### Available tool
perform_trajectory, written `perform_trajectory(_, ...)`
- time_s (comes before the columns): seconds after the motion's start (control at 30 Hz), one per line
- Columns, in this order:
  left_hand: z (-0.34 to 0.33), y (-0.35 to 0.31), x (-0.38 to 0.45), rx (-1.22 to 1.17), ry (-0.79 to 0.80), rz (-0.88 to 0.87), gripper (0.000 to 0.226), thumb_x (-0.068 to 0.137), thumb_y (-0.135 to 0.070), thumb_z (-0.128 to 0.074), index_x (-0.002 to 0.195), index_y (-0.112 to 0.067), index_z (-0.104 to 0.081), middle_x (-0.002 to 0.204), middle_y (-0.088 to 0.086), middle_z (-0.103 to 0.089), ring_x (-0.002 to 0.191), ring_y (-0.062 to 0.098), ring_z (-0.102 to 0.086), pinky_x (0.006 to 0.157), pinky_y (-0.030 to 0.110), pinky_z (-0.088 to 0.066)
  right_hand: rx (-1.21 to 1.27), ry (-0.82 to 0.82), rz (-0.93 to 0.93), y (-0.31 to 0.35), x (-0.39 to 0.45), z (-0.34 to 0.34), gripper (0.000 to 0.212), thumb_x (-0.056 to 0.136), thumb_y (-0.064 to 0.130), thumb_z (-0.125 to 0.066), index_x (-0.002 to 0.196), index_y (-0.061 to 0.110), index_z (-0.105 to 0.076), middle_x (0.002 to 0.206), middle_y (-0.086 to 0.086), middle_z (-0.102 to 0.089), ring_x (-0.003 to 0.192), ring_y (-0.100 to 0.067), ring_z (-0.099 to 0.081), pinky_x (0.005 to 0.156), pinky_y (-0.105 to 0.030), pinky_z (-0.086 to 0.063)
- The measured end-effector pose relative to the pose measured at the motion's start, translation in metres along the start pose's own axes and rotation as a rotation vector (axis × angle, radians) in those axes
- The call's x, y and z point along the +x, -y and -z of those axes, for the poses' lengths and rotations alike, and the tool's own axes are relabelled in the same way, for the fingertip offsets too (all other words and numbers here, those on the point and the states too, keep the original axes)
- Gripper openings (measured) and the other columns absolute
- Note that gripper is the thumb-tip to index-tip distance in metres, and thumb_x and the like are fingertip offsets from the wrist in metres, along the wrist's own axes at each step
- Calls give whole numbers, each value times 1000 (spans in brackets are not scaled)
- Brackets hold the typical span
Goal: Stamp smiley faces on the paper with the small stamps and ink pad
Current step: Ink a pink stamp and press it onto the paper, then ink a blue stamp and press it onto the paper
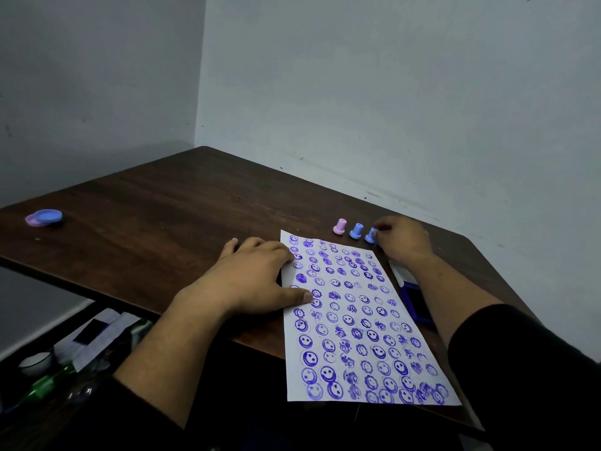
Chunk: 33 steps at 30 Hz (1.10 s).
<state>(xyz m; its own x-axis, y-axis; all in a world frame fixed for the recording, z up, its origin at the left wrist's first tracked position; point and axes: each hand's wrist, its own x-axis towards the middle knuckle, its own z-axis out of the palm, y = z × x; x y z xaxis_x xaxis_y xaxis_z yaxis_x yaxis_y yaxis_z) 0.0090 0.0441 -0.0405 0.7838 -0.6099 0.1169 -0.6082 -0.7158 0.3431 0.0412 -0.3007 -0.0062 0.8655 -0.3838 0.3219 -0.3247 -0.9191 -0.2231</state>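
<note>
Far on the left of the dark wooden table (146, 203) I see a round blue lid on a pink one (44, 217), well apart from all the rest. My left hand (250, 278) lies flat and released, fingers spread, pressing the left edge of the paper (354, 320) so it does not slide. The paper is covered nearly from top to bottom with blue prints, mostly smiley faces and some other small figures; I judge the stamping almost finished, only small gaps are left between the rows. Behind the top edge of the sheet stand the small stamps in a line: a pink stamp (340, 226), a blue stamp (356, 230), and a second blue stamp (371, 236), which my right hand (403, 239) pinches with the fingertips. The blue ink pad (413, 296) lies open just beside the right edge of the paper, partly hidden under my right forearm. I can read no brand, label or writing anywhere; the prints are pictures only
</note>
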Motion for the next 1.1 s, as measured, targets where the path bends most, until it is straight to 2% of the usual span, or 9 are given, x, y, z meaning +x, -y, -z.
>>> perform_trajectory(0.13,0,0,1,2,1,3,101,63,-94,-38,147,-37,-42,155,-18,-36,144,14,-24,120,54,-8,-6,-49,-2,1,-1,-5,18,96,39,-69,108,31,-78,111,3,-80,113,-23,-69,102,-40,-49)
perform_trajectory(0.27,-2,1,1,0,-7,-2,101,63,-94,-38,146,-37,-42,155,-18,-36,143,13,-24,120,53,-7,54,-127,-18,4,-7,-8,8,95,34,-68,99,30,-74,99,6,-81,107,-22,-71,105,-43,-48)
perform_trajectory(0.37,-3,2,1,-8,-11,-4,102,63,-95,-37,146,-37,-42,155,-19,-36,143,12,-24,119,53,-7,129,-171,-28,9,-14,0,3,95,31,-68,96,32,-70,99,9,-79,102,-19,-72,104,-43,-49)
perform_trajectory(0.43,-3,2,1,-12,-12,-2,103,62,-96,-37,146,-37,-42,155,-20,-36,143,12,-24,120,53,-7,291,-177,-50,10,-20,12,6,94,25,-68,95,31,-67,98,11,-79,83,-7,-76,90,-31,-55)
perform_trajectory(0.5,-3,3,1,-13,-15,-2,103,61,-96,-36,146,-37,-42,155,-20,-36,143,12,-23,120,53,-7,462,-220,-55,12,-32,27,11,94,20,-69,93,30,-66,90,19,-78,64,12,-69,62,-6,-47)
perform_trajectory(0.6,-3,2,1,-10,-12,-1,103,61,-96,-36,146,-37,-43,154,-19,-38,143,12,-24,120,53,-6,526,-326,-51,6,-62,46,10,93,25,-73,95,32,-66,83,27,-71,75,26,-60,59,-2,-39)
perform_trajectory(0.73,-1,0,1,-13,-7,2,104,61,-96,-36,146,-36,-42,154,-19,-37,143,12,-24,119,53,-6,548,-325,-94,-14,-104,52,11,90,28,-77,87,33,-68,85,21,-76,85,9,-68,69,-20,-45)
perform_trajectory(0.87,-2,0,0,-8,-8,1,106,60,-97,-35,147,-37,-42,155,-20,-36,144,11,-23,119,53,-6,495,-304,-116,-27,-136,51,10,91,29,-78,87,34,-72,86,34,-72,87,13,-66,70,-21,-47)
perform_trajectory(1.1,-1,0,0,3,7,7,103,63,-96,-36,148,-38,-39,156,-20,-34,145,12,-21,120,53,-7,402,-287,-121,-41,-156,44,12,95,29,-76,86,35,-72,97,18,-75,97,-9,-66,67,-17,-43)
